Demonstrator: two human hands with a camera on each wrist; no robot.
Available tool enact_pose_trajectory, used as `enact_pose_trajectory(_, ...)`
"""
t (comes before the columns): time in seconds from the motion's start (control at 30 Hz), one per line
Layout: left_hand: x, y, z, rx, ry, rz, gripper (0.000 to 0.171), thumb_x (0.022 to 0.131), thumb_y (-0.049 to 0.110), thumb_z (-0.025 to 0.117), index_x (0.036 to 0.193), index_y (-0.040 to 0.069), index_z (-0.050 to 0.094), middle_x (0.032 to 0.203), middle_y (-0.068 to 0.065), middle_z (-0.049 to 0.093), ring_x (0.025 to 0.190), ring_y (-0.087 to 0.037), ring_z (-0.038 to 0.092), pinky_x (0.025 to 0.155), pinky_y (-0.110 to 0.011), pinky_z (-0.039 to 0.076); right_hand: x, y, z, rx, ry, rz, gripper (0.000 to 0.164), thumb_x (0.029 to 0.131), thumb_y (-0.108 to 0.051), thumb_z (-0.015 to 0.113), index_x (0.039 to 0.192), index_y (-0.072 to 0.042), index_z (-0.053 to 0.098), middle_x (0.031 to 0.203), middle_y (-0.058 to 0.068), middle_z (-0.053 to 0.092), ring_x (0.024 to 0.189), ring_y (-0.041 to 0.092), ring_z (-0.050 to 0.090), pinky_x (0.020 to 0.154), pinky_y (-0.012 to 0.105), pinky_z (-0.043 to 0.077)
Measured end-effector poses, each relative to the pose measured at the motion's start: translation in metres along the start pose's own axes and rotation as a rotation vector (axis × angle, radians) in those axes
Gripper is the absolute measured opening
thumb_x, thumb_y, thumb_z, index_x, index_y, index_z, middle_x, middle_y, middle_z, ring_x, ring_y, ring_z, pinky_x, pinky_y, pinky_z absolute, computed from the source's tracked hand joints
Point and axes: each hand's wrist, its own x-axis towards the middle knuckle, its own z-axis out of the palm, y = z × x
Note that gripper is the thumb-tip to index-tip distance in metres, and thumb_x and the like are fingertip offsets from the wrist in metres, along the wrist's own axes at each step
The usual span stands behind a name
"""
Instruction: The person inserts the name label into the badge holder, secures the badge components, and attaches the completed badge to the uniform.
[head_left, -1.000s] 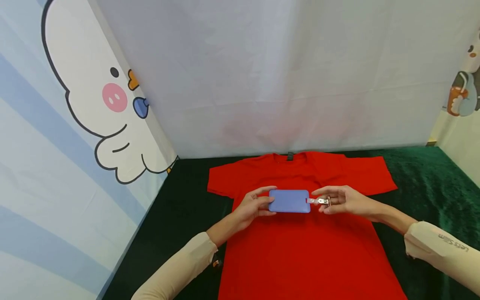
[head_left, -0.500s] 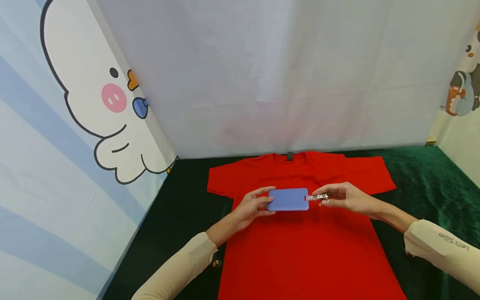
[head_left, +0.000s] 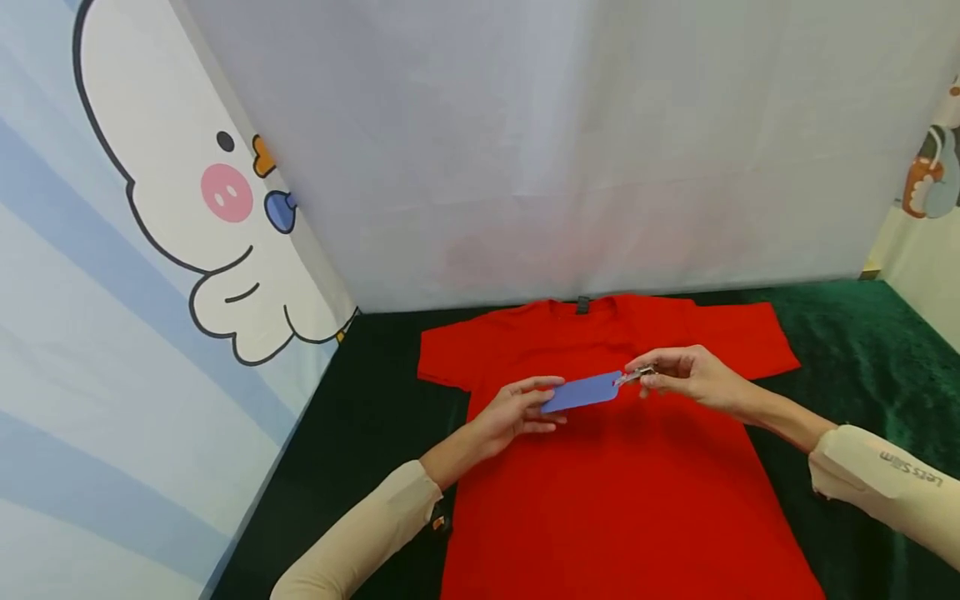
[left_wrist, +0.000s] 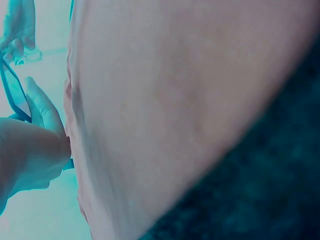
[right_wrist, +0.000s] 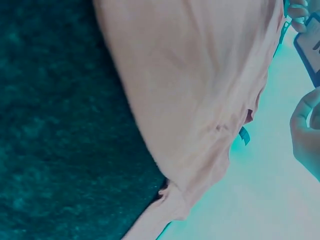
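A blue badge holder [head_left: 583, 392] is held above the red T-shirt [head_left: 615, 500]. My left hand [head_left: 504, 418] grips its left end between thumb and fingers. At the other end, my right hand [head_left: 697, 379] pinches the metal clip [head_left: 642, 372], which joins the holder by a short clear strap. The holder slants, its right end higher, with its blue face foreshortened. In the right wrist view the badge holder [right_wrist: 311, 47] shows only partly, at the frame's edge, with some dark print on it. The left wrist view catches the holder [left_wrist: 16, 92] nearly edge-on.
The T-shirt lies spread with its collar at the far side, on a dark green cloth [head_left: 360, 450]. A pale curtain [head_left: 540, 167] rises behind it. To the left stands a panel [head_left: 180, 183] with a cartoon print. A small dark object [head_left: 440, 523] sits beside my left sleeve.
The badge holder has turned from level to slanted, its right end going up and its face tipping away. My right hand has risen with the clip; my left hand keeps its grip.
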Motion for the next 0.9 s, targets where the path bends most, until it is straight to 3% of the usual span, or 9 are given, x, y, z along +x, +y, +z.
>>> enact_pose_trajectory(0.13, 0.0, 0.0, 0.001, 0.031, -0.054, -0.021, 0.036, 0.108, 0.022, 0.052, 0.14, 0.01, 0.062, 0.124, -0.015, 0.073, 0.085, -0.012, 0.075, 0.084, -0.028, 0.063, 0.005, -0.008, 0.002, -0.054, 0.088, 0.014, 0.025, 0.102, 0.001, 0.057, 0.125, 0.003, 0.067, 0.105, -0.014, 0.077, 0.086, 0.009, 0.07, 0.077, 0.022, 0.058)
enact_pose_trajectory(0.27, 0.001, 0.001, 0.003, 0.039, -0.073, -0.023, 0.037, 0.109, 0.026, 0.05, 0.14, 0.01, 0.062, 0.114, -0.009, 0.077, 0.085, -0.011, 0.075, 0.085, -0.028, 0.063, 0.013, -0.015, 0.003, -0.083, 0.162, 0.036, 0.023, 0.101, -0.001, 0.06, 0.122, 0.003, 0.068, 0.101, -0.013, 0.076, 0.082, 0.009, 0.068, 0.073, 0.021, 0.057)
enact_pose_trajectory(0.4, 0.001, 0.0, 0.006, 0.053, -0.095, -0.033, 0.038, 0.109, 0.027, 0.05, 0.142, 0.01, 0.06, 0.1, 0.0, 0.077, 0.083, -0.01, 0.074, 0.083, -0.027, 0.063, 0.02, -0.021, 0.003, -0.084, 0.193, 0.066, 0.025, 0.101, -0.003, 0.061, 0.122, 0.008, 0.067, 0.103, -0.013, 0.077, 0.089, 0.009, 0.071, 0.08, 0.02, 0.059)
enact_pose_trajectory(0.57, 0.003, 0.0, 0.008, 0.127, -0.148, -0.023, 0.038, 0.107, 0.026, 0.053, 0.141, 0.009, 0.061, 0.097, 0.001, 0.077, 0.083, -0.01, 0.075, 0.083, -0.028, 0.063, 0.024, -0.025, 0.006, -0.106, 0.244, 0.146, 0.031, 0.1, -0.009, 0.065, 0.124, 0.009, 0.066, 0.102, -0.015, 0.077, 0.094, 0.007, 0.072, 0.087, 0.02, 0.059)
enact_pose_trajectory(0.77, 0.003, 0.008, 0.01, 0.213, -0.199, 0.037, 0.038, 0.107, 0.021, 0.055, 0.14, 0.004, 0.059, 0.097, 0.0, 0.076, 0.083, -0.011, 0.074, 0.084, -0.03, 0.063, 0.026, -0.026, 0.011, -0.109, 0.294, 0.186, 0.03, 0.098, -0.011, 0.068, 0.122, 0.008, 0.068, 0.098, -0.018, 0.076, 0.092, 0.005, 0.072, 0.085, 0.021, 0.059)
enact_pose_trajectory(0.9, 0.003, 0.016, 0.01, 0.245, -0.181, 0.086, 0.039, 0.106, 0.02, 0.056, 0.14, 0.002, 0.059, 0.097, 0.001, 0.076, 0.083, -0.01, 0.074, 0.085, -0.031, 0.063, 0.027, -0.026, 0.014, -0.101, 0.306, 0.182, 0.027, 0.098, -0.01, 0.069, 0.118, 0.008, 0.069, 0.099, -0.018, 0.077, 0.09, 0.005, 0.072, 0.084, 0.024, 0.06)
